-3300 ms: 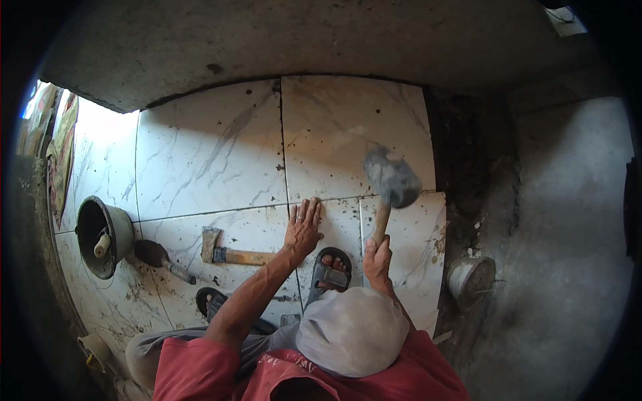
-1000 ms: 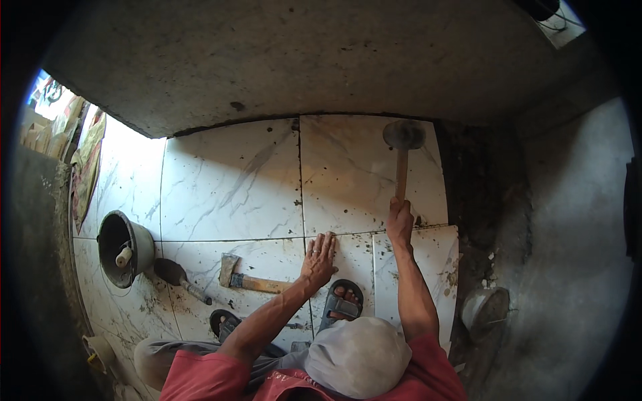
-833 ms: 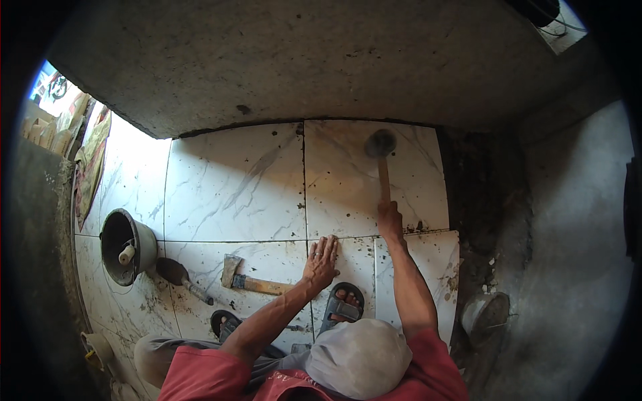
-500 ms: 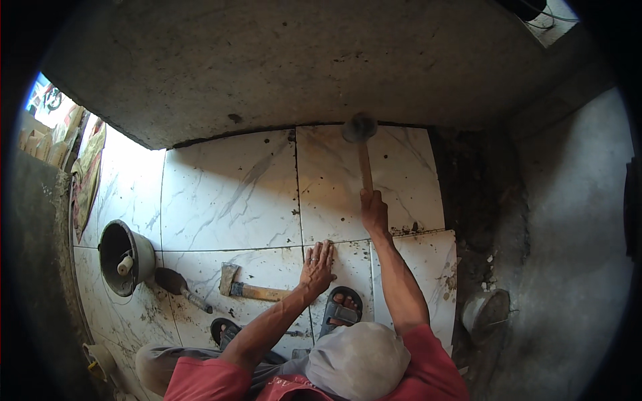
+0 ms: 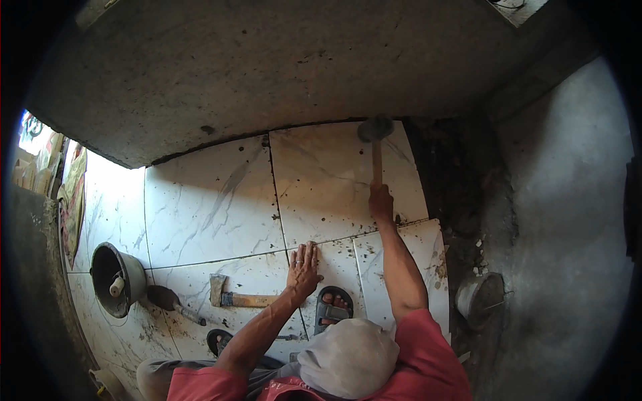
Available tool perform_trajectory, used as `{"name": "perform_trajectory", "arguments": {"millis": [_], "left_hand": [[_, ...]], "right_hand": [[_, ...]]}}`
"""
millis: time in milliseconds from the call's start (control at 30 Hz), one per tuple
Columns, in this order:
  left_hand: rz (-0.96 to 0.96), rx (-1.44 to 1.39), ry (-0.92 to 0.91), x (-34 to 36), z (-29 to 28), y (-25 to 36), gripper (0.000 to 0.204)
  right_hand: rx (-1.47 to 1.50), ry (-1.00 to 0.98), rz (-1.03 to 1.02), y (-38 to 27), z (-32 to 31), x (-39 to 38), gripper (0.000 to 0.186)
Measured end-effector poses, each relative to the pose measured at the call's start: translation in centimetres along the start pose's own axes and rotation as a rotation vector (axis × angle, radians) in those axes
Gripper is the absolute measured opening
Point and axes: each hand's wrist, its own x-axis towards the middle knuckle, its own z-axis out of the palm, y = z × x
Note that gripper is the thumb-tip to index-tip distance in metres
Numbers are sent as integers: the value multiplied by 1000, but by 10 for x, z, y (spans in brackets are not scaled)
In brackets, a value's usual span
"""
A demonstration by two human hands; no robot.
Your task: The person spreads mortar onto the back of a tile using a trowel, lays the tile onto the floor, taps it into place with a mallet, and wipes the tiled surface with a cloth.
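Note:
My right hand (image 5: 382, 202) grips the wooden handle of a rubber mallet (image 5: 377, 157). The mallet's dark head, a little blurred, is over the far right part of a white marble-patterned floor tile (image 5: 334, 180), near the wall. Whether the head touches the tile I cannot tell. My left hand (image 5: 305, 273) rests flat with fingers stretched out on the nearer tiles, its fingertips at the joint with the far row. Left of that hand lies a hatchet (image 5: 244, 300) with a wooden handle, partly behind my left forearm.
A dark bucket (image 5: 137, 277) with a roller-like white piece inside stands at the left, beside a trowel (image 5: 175, 304). Bare dark ground (image 5: 461, 187) borders the tiles on the right, where another bucket (image 5: 480, 301) stands. A concrete wall (image 5: 267, 73) rises along the far side.
The mallet head has moved to the right along the far tile, with my right hand. My left hand stays flat on the tiles. The whole view has shifted slightly.

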Motion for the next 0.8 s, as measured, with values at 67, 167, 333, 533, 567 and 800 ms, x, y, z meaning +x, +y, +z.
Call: {"name": "perform_trajectory", "arguments": {"millis": [67, 167, 333, 533, 567, 800], "left_hand": [[-24, -17, -29, -1, -2, -5, 95], [-13, -10, -1, -2, -3, 0, 93], [-18, -8, -13, 1, -3, -7, 93], [-15, -20, -41, -1, -3, -1, 94], [-15, -23, -36, -3, -1, -2, 94], [-5, -26, 2, 1, 3, -1, 95]], "right_hand": [[307, 36, 25, -23, -17, -1, 46], [259, 171, 16, -10, -13, -13, 45], [201, 85, 22, -10, -38, -23, 45], [162, 103, 22, 38, -40, -37, 41], [184, 69, 53, 36, -44, -37, 41], [90, 173, -44, 83, -34, -64, 45]]}}
